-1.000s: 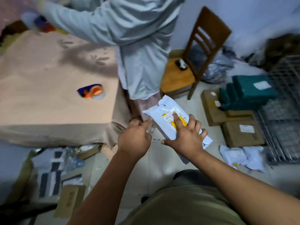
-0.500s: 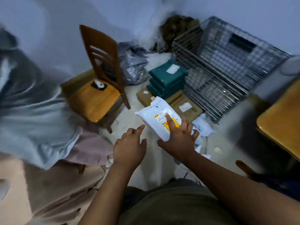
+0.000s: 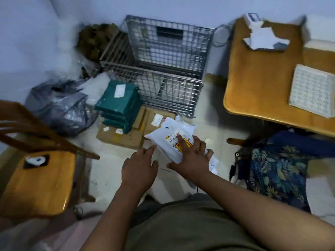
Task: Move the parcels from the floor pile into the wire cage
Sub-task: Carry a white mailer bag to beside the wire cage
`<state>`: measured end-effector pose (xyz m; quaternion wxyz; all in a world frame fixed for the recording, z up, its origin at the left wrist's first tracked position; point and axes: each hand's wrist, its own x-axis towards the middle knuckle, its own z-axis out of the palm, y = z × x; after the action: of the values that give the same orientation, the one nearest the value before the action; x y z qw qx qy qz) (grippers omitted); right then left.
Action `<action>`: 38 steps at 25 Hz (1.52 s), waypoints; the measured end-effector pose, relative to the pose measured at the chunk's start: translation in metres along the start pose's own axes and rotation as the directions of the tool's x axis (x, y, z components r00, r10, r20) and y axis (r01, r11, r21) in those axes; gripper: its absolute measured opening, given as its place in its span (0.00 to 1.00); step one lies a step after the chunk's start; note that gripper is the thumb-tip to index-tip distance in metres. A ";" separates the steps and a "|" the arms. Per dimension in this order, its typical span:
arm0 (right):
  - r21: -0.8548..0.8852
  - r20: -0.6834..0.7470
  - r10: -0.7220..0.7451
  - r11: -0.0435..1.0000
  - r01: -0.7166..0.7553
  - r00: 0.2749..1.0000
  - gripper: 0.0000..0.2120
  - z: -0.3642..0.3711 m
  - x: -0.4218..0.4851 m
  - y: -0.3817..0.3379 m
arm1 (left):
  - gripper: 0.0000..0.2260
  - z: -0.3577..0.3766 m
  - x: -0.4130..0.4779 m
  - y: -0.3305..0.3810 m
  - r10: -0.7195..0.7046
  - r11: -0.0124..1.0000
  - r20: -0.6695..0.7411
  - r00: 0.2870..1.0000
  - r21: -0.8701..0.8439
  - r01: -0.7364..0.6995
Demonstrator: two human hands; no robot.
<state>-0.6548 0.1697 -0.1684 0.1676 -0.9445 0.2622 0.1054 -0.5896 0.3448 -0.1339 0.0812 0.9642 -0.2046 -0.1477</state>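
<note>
A white plastic parcel (image 3: 164,142) with a yellow-marked label is held in mid-air by my right hand (image 3: 193,157), fingers spread over the label and thumb under its near edge. My left hand (image 3: 140,166) hovers just left of the parcel with straight fingers, holding nothing. The grey wire cage (image 3: 168,57) stands open-topped against the wall, straight ahead beyond the parcel. On the floor before it lie a stack of green parcels (image 3: 119,104), flat brown cardboard parcels (image 3: 125,136) and more white parcels (image 3: 183,125) partly hidden behind the one I hold.
A wooden chair (image 3: 36,178) stands at the left. A grey plastic bag (image 3: 59,107) lies by the wall. At the right stands a wooden table (image 3: 261,73) with papers and a white lace mat (image 3: 312,89); below it lies blue floral cloth (image 3: 279,171).
My view has swung right, from the cloth-covered table and standing person to the cage and wooden table. The right hand kept the white parcel; the left hand's fingers straightened beside it.
</note>
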 end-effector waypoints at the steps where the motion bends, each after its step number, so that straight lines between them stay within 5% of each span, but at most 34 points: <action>1: 0.004 -0.009 0.063 0.998 -0.063 0.998 0.54 -0.001 0.003 -0.003 | 0.24 -0.006 0.013 -0.004 0.052 0.999 0.011 0.999 0.009 -0.052; 6: 0.084 -0.005 0.337 0.938 -0.335 0.942 0.51 0.000 0.006 -0.017 | 0.21 -0.022 0.062 -0.023 0.233 0.972 0.038 0.972 0.019 -0.234; 12: 0.105 0.093 0.591 0.794 -0.598 0.801 0.50 0.004 0.007 0.002 | 0.23 0.001 0.094 -0.027 0.290 0.957 0.137 0.947 -0.021 -0.290; 20: 0.169 0.101 0.583 0.788 -0.592 0.806 0.59 0.004 0.103 -0.007 | 0.24 0.021 0.177 0.000 0.354 0.935 0.149 0.924 -0.013 -0.356; 27: 0.318 0.202 0.585 0.720 -0.617 0.786 0.68 0.047 0.275 -0.003 | 0.23 0.067 0.305 0.001 0.232 0.968 0.148 0.961 0.062 -0.243; 38: 0.226 0.378 0.678 0.593 -0.773 0.631 0.63 0.291 0.447 0.056 | 0.25 0.273 0.457 -0.092 0.262 0.944 0.361 0.895 0.097 -0.316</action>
<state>-0.3415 0.0269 -0.5791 0.3147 -0.6821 0.6176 0.2329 -0.2433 0.2097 -0.5263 -0.0089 0.8857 -0.3676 -0.2834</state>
